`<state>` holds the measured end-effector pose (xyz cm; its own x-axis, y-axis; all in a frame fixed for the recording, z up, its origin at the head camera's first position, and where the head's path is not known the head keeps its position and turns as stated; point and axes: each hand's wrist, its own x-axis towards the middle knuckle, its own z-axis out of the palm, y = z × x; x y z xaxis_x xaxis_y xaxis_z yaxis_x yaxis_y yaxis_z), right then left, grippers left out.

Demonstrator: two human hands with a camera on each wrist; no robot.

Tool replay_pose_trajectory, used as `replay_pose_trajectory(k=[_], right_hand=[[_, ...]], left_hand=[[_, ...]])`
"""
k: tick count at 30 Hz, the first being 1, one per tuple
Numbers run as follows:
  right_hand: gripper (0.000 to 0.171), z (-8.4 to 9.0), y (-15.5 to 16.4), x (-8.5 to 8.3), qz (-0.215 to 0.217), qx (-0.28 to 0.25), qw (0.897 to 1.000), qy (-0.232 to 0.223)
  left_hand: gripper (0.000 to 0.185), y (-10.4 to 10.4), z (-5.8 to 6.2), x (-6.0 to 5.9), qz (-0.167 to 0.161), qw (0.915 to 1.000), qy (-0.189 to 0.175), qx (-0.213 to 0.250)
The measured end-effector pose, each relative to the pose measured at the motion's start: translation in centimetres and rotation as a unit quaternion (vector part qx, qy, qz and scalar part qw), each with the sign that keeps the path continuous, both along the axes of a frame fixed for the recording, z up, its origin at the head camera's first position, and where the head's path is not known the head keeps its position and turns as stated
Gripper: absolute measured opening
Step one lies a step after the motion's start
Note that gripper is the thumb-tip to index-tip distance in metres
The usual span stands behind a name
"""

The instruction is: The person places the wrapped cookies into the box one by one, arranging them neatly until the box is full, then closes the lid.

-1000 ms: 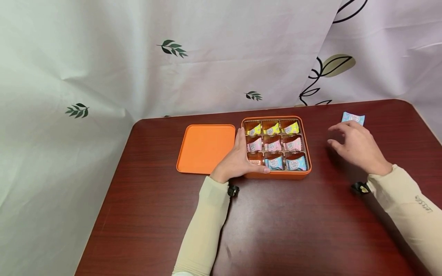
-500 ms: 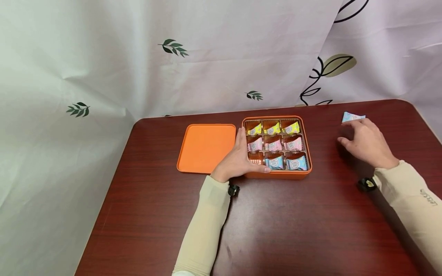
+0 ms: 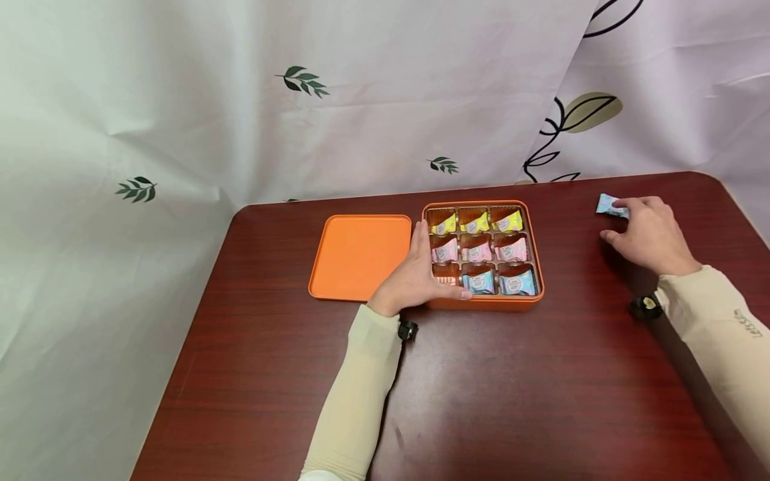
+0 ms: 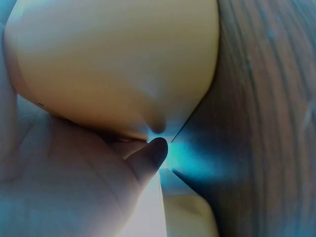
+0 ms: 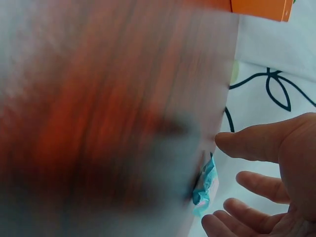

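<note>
An orange box with a clear divided tray holds yellow, pink and blue wrapped candies in rows. Its front-left compartment shows a ribbed bottom, partly covered by my left hand. That hand rests at the box's left front corner, straight fingers along the left side and thumb along the front rim. In the left wrist view the thumb lies against the box wall. One more blue candy lies at the back right; my right hand reaches over it, thumb and fingers apart around it.
An orange lid lies flat on the dark red wooden table, just left of the box. A whitish leaf-print cloth hangs behind the table's back edge and along its left side.
My right hand has moved right and slightly back, so its fingers now overlap the loose blue candy. The left hand has stayed at the box.
</note>
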<state>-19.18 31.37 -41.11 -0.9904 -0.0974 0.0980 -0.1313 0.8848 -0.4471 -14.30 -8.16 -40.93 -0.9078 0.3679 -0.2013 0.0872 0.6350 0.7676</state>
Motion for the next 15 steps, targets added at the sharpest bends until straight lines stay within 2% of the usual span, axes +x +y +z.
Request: replay_pose_trajectory(k=[7,15], right_hand=[[0.056,0.2,0.5,-0.9,-0.016,-0.001,1.000,-0.026],[0.058,-0.1,1.4,-1.8,0.008,0.010,1.000,-0.026]], left_hand=[[0.148,0.1,0.2,0.0,-0.002,0.9999,0.000,-0.012],[0.147,0.1,0.2,0.1,-0.002,0.9999,0.003,-0.015]])
